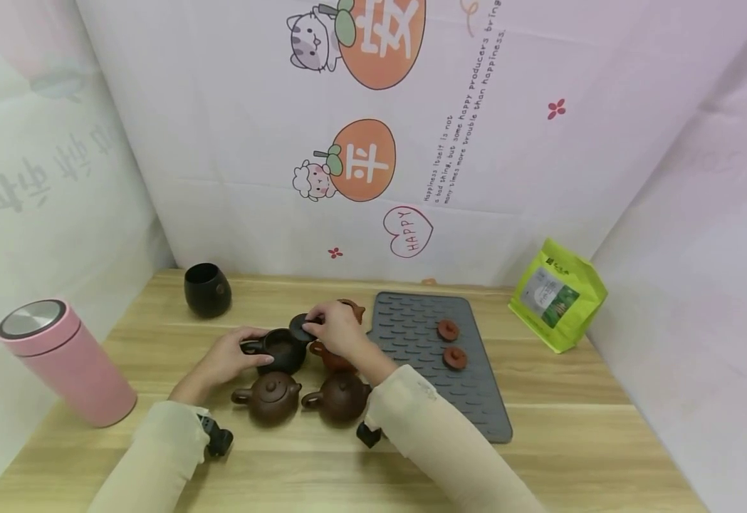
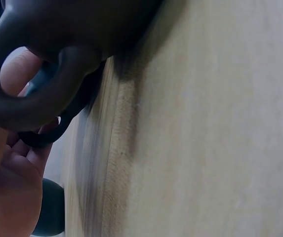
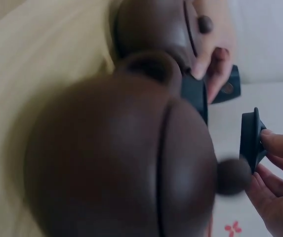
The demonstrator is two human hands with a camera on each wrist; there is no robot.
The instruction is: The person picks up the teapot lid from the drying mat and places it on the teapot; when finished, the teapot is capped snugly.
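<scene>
A black teapot [image 1: 286, 354] stands uncovered among several teapots. My left hand [image 1: 231, 358] holds it from the handle side, thumb along the near side of the rim. In my right hand [image 1: 340, 329] a black lid [image 3: 250, 140] is pinched by its knob, raised just right of the pot's opening and tilted. Two lidded dark brown teapots [image 1: 273, 399] [image 1: 341, 399] stand in front. Reddish-brown teapots, one at the near side [image 1: 336, 361] and one behind [image 1: 357, 311], are partly hidden by my right hand. In the left wrist view a brown handle [image 2: 25, 113] covers part of my fingers.
A grey ridged mat [image 1: 405, 342] on the right bears two reddish lids [image 1: 448, 330] [image 1: 455, 358]. Beyond it stands a green packet [image 1: 557, 296]. A pink flask [image 1: 68, 363] is at the left, and a black cup [image 1: 208, 291] at the back left.
</scene>
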